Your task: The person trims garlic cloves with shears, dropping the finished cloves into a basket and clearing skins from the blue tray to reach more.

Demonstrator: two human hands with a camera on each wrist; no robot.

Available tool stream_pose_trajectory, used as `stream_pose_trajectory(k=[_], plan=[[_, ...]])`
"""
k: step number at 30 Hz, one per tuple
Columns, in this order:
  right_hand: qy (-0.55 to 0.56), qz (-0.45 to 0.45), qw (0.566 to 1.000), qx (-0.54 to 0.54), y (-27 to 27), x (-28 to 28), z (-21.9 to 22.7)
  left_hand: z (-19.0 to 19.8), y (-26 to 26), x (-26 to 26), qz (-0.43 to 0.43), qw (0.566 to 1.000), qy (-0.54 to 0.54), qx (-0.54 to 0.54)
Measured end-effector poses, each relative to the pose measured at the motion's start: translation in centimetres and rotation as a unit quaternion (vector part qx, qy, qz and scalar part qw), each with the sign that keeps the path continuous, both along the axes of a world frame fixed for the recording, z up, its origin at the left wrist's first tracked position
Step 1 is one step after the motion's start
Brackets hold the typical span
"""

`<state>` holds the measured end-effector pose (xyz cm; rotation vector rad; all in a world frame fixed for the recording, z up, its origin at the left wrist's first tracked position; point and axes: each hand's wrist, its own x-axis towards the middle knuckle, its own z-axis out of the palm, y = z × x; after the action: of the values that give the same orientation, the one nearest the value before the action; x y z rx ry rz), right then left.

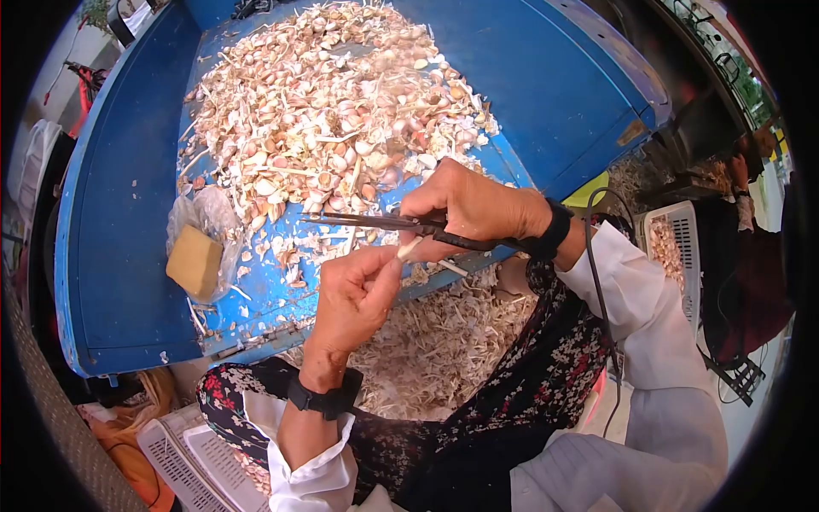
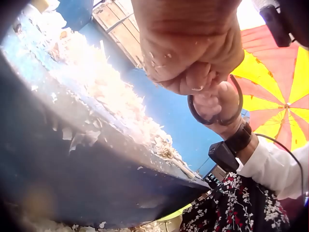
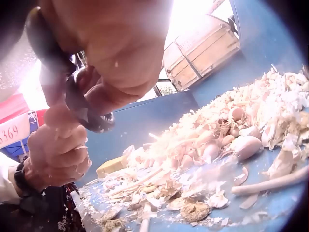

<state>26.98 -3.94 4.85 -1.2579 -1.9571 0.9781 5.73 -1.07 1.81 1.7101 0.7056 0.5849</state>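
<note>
My right hand [image 1: 482, 205] grips a pair of dark scissors [image 1: 363, 220] by the handles, and the blades point left over the front of the blue bed. Just below the blades, my left hand [image 1: 350, 294] pinches a pale garlic clove [image 1: 409, 249] between thumb and fingers. The two hands meet close together there. In the right wrist view, the black scissor handles [image 3: 79, 101] loop round the right fingers, with the left fist beside them. The left wrist view hides the clove behind the left hand [image 2: 193, 53].
A big heap of garlic cloves [image 1: 299, 136] with skins and stalks covers the blue bed [image 1: 111, 256]. A yellow block [image 1: 194, 263] sits by a plastic bag [image 1: 217, 209] at left. Peelings [image 1: 426, 350] lie below the bed's edge. White baskets [image 1: 687, 247] stand to the sides.
</note>
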Motion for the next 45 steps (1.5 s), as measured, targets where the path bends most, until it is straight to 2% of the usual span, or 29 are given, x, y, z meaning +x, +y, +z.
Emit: stream_pose_trajectory(k=[2, 3, 5, 8, 10, 11, 12, 15, 17, 18, 20, 21, 22, 23, 25, 26, 27, 28, 29, 30, 31, 32, 35, 36, 39, 41, 42, 44, 45], plan=[[0.119, -0.007, 0.983, -0.138, -0.7, 0.1, 1.5, 0.3, 0.2, -0.3, -0.024, 0.999, 0.002, 0.035], [0.119, -0.01, 0.983, -0.137, -1.2, -0.1, 2.2, 0.6, 0.3, -0.5, -0.04, 0.998, 0.0, 0.049], [0.245, -0.104, 0.954, -0.137, -2.5, -0.6, 4.0, 0.1, 0.3, -0.2, -0.053, 0.996, -0.014, 0.072], [0.314, -0.24, 0.918, 0.011, -6.5, 0.7, 8.7, -2.1, -0.1, 0.2, -0.006, 1.0, 0.025, 0.0], [0.275, -0.339, 0.885, 0.163, -9.8, 3.5, 11.5, -1.5, -0.1, 0.8, 0.0, 0.998, 0.061, -0.005], [0.202, -0.383, 0.866, 0.25, -11.3, 6.1, 11.6, -1.3, -0.1, 1.1, 0.014, 0.995, 0.098, -0.01], [0.135, -0.424, 0.851, 0.279, -12.9, 9.4, 11.8, -1.6, 0.0, 1.4, 0.02, 0.994, 0.104, -0.018], [0.078, -0.602, 0.753, 0.255, -15.5, 16.3, 9.7, -3.1, 0.1, 2.1, 0.071, 0.994, 0.062, -0.058], [0.035, -0.656, 0.728, 0.195, -15.5, 19.7, 6.9, -2.3, 0.3, 2.3, 0.065, 0.992, 0.054, -0.096], [-0.025, -0.665, 0.728, 0.164, -15.4, 20.5, 6.0, -1.6, 0.2, 2.5, 0.09, 0.982, 0.035, -0.162], [-0.059, -0.659, 0.716, 0.222, -16.8, 20.7, 5.1, -1.6, 0.8, 2.0, 0.117, 0.952, -0.01, -0.281], [-0.094, -0.651, 0.7, 0.277, -17.1, 18.9, 5.4, -1.6, 1.0, 1.6, 0.12, 0.952, -0.007, -0.28], [-0.068, -0.667, 0.696, 0.258, -16.4, 15.1, 7.3, -1.6, 1.2, 1.3, 0.101, 0.931, -0.082, -0.342], [0.004, -0.606, 0.761, 0.23, -16.0, 12.4, 8.5, -1.5, 1.3, 1.2, 0.079, 0.9, -0.158, -0.399], [0.109, -0.48, 0.857, 0.154, -14.0, 7.5, 10.1, -1.0, 1.2, 1.6, 0.093, 0.892, -0.168, -0.41], [0.081, -0.427, 0.894, 0.109, -12.5, 5.5, 10.2, -0.3, 0.9, 1.9, 0.119, 0.883, -0.174, -0.42], [-0.009, -0.355, 0.934, 0.026, -10.8, 4.5, 10.0, 0.2, 0.6, 1.9, 0.146, 0.872, -0.18, -0.431], [-0.05, -0.281, 0.957, 0.058, -8.2, 3.3, 8.4, 0.4, 0.5, 1.6, 0.13, 0.871, -0.192, -0.432], [-0.159, -0.223, 0.959, 0.074, -5.5, 2.7, 5.8, 0.3, 0.3, 1.1, 0.113, 0.872, -0.202, -0.431], [-0.224, -0.208, 0.952, 0.023, -3.5, 1.7, 3.8, 0.0, 0.2, 0.7, 0.096, 0.872, -0.213, -0.43], [-0.28, -0.213, 0.934, 0.059, -0.3, 1.0, -1.3, 0.0, -0.1, 0.2, 0.09, 0.883, -0.192, -0.419], [-0.295, -0.201, 0.93, 0.082, 0.8, 1.3, -3.5, 0.0, -0.2, 0.1, 0.095, 0.886, -0.183, -0.416], [-0.319, -0.182, 0.919, 0.143, 2.5, 2.1, -5.4, -0.3, -0.1, -0.4, 0.113, 0.89, -0.167, -0.409], [-0.347, -0.208, 0.908, 0.11, 2.8, 2.4, -5.4, -0.4, -0.1, -0.5, 0.112, 0.901, -0.148, -0.393], [-0.175, -0.275, 0.945, 0.01, 3.0, 1.9, -2.9, -1.3, -0.1, -0.7, 0.124, 0.917, -0.126, -0.356], [0.04, -0.255, 0.964, -0.065, 2.6, 0.8, -1.6, -1.5, -0.2, -0.5, 0.15, 0.923, -0.112, -0.337], [0.158, -0.236, 0.955, -0.084, 2.8, -0.2, -1.4, -1.4, -0.2, -0.4, 0.157, 0.922, -0.119, -0.333], [0.302, -0.216, 0.906, -0.205, 2.0, -2.1, -0.8, -1.0, -0.2, 0.0, 0.162, 0.92, -0.13, -0.332], [0.307, -0.218, 0.901, -0.214, 1.5, -3.2, -0.3, -1.0, -0.2, 0.2, 0.166, 0.92, -0.128, -0.332]])
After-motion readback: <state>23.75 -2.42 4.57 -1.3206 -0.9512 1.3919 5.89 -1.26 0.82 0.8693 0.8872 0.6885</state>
